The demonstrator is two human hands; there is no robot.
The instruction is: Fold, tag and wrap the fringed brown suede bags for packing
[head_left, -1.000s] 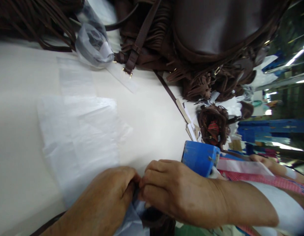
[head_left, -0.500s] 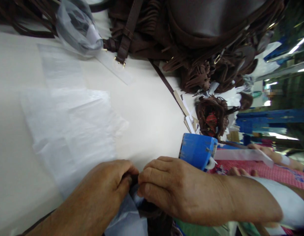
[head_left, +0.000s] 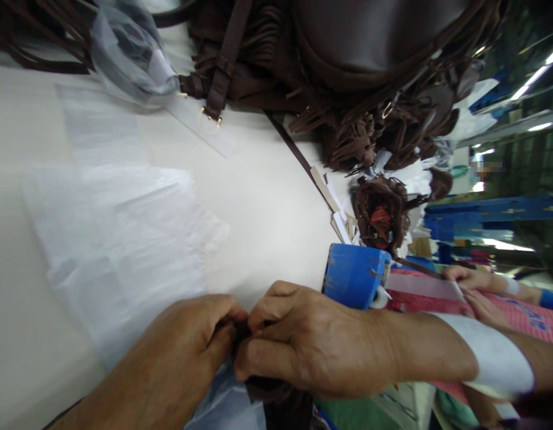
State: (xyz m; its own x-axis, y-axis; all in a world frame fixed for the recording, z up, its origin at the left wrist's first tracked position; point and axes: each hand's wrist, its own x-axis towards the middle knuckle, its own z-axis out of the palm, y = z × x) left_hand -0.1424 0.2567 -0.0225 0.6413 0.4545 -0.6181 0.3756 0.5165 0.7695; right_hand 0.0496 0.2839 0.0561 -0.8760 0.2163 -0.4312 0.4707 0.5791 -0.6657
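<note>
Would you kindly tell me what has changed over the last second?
The right hand has closed tighter on the dark brown piece, fingers curling toward the left hand. A co-worker's hands shifted on the red cloth. Tissue sheets and blue tape dispenser unchanged.

1. Left hand (head_left: 193, 343): enters from the lower left, knuckles up, fingers curled under, thumb pressed toward the right hand.
2. Right hand (head_left: 312, 340): enters from the right, fingers curled inward, fingertips meeting the left hand's.
</note>
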